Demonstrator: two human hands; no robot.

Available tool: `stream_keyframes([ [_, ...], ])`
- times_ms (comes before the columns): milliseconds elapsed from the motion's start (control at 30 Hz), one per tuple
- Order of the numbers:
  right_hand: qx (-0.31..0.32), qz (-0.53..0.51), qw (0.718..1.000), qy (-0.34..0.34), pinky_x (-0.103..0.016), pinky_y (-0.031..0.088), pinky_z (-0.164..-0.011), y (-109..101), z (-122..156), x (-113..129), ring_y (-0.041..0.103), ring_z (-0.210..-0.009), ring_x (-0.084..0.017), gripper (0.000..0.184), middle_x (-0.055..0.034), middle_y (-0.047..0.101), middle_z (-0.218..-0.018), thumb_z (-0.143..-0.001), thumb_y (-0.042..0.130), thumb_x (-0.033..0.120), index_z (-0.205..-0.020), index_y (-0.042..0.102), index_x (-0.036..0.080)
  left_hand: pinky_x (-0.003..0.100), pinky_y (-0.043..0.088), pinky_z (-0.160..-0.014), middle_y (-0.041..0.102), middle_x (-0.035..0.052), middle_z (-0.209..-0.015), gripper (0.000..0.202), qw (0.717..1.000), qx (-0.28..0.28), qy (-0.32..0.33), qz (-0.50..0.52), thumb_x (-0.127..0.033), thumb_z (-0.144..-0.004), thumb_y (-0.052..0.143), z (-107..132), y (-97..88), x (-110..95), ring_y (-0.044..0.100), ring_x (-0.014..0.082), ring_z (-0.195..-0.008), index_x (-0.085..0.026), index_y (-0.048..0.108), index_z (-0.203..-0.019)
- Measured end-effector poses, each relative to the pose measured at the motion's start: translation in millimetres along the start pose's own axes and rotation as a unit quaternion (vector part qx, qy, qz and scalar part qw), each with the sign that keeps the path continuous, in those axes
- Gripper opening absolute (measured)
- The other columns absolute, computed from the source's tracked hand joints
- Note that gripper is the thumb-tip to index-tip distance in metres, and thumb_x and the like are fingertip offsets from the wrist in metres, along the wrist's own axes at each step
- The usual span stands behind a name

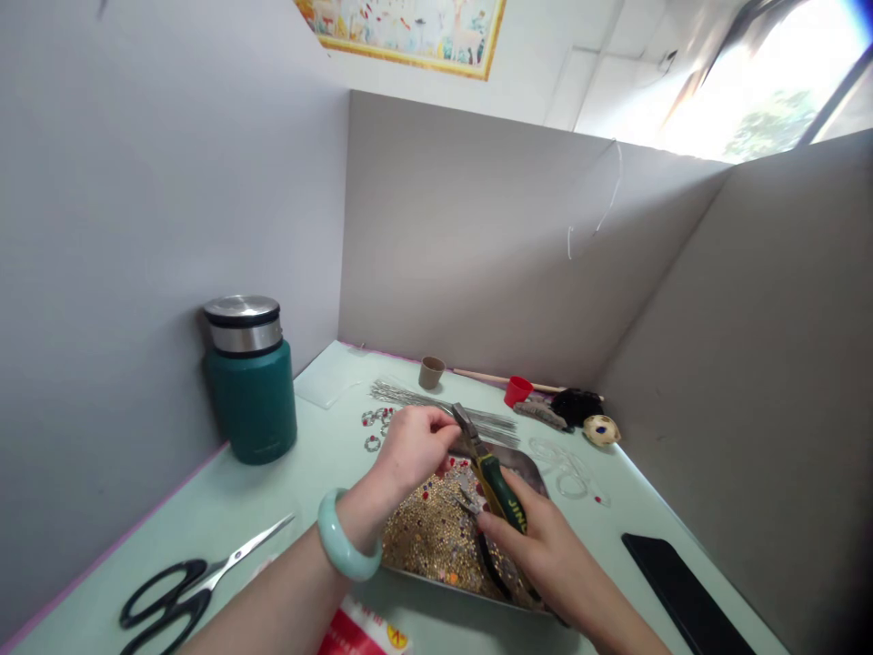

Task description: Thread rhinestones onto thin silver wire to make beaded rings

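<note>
My right hand (pixel 528 523) is wrapped round the dark green and yellow handles of a pair of pliers (pixel 503 491), whose jaws point up and away. Close by the jaws, my left hand (pixel 419 443) has thumb and fingers pinched together; what they hold is too small to make out. A pale green bangle (pixel 347 537) circles the left wrist. Both hands are above a metal tray (pixel 528 468) of gold beads (pixel 426 537) with some red ones. A smaller black-handled pair of pliers (pixel 492 569) lies in the tray, partly hidden by my right hand.
Thin metal wires (pixel 409 393) and beaded rings (pixel 372 443) lie behind the tray. Black-handled scissors (pixel 205 582) and a teal flask (pixel 252 391) stand left. A brown cup (pixel 431 373), red cup (pixel 518 391), clear cord (pixel 566 468) and black phone-like slab (pixel 682 591) are around. Grey partitions (pixel 464 236) enclose the table.
</note>
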State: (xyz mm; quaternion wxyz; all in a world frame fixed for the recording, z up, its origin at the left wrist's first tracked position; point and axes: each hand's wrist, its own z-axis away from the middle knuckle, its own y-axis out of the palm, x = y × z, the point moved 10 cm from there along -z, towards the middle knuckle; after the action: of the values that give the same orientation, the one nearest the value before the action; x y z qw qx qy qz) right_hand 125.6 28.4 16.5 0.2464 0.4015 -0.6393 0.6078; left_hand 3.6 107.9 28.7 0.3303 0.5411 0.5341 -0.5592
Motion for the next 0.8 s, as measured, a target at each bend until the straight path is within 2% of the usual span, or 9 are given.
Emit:
stream_keyframes([
  [133,-0.019,0.031,0.999,-0.015,-0.044,0.033,-0.102,-0.4,-2.0,-1.4,0.046,-0.119,-0.027,0.051,-0.0099,0.052,-0.131,-0.080,0.054,0.026,-0.130,0.047,0.018,0.023,0.035,-0.042,0.051,-0.0016,-0.041,0.015,1.000,0.000,-0.015,-0.023,-0.022,-0.074,0.051,0.2,-0.9,0.3,0.051,0.0131,-0.040,-0.017,0.065,-0.069],
  [333,-0.035,0.046,0.998,-0.024,-0.042,0.035,-0.100,3.0,-7.8,-9.1,0.050,-0.115,-0.027,0.049,-0.0096,0.056,-0.126,-0.078,0.054,0.022,-0.127,0.050,0.017,0.025,0.039,-0.045,0.052,-0.0007,-0.043,0.014,0.999,0.033,-0.031,-0.002,-0.022,-0.073,0.052,-2.5,3.7,6.2,0.052,0.0140,-0.042,-0.016,0.063,-0.068],
  [400,-0.034,0.049,0.998,-0.013,-0.042,0.037,-0.098,5.9,-9.8,-14.3,0.052,-0.112,-0.027,0.050,-0.0098,0.057,-0.124,-0.077,0.054,0.021,-0.127,0.050,0.016,0.025,0.036,-0.043,0.054,-0.0002,-0.044,0.014,0.999,0.035,-0.024,-0.027,-0.024,-0.072,0.053,-5.2,5.6,11.3,0.052,0.0146,-0.041,-0.016,0.065,-0.071],
  [567,-0.028,0.037,0.999,-0.008,-0.039,0.037,-0.098,11.9,-11.4,-22.1,0.052,-0.113,-0.026,0.048,-0.0092,0.058,-0.124,-0.078,0.052,0.020,-0.125,0.052,0.015,0.024,0.034,-0.045,0.057,-0.0002,-0.045,0.011,0.994,-0.010,0.009,-0.104,-0.021,-0.069,0.055,-10.3,1.5,16.4,0.051,0.0136,-0.041,-0.017,0.064,-0.065],
  [800,-0.043,0.015,0.999,-0.008,-0.039,0.039,-0.095,16.4,-10.7,-30.1,0.054,-0.109,-0.027,0.047,-0.0091,0.061,-0.119,-0.076,0.052,0.019,-0.123,0.054,0.016,0.024,0.034,-0.047,0.055,-0.0012,-0.043,0.016,0.987,0.007,-0.030,-0.155,-0.020,-0.070,0.051,-12.4,3.7,24.6,0.052,0.0135,-0.043,-0.016,0.066,-0.068],
])
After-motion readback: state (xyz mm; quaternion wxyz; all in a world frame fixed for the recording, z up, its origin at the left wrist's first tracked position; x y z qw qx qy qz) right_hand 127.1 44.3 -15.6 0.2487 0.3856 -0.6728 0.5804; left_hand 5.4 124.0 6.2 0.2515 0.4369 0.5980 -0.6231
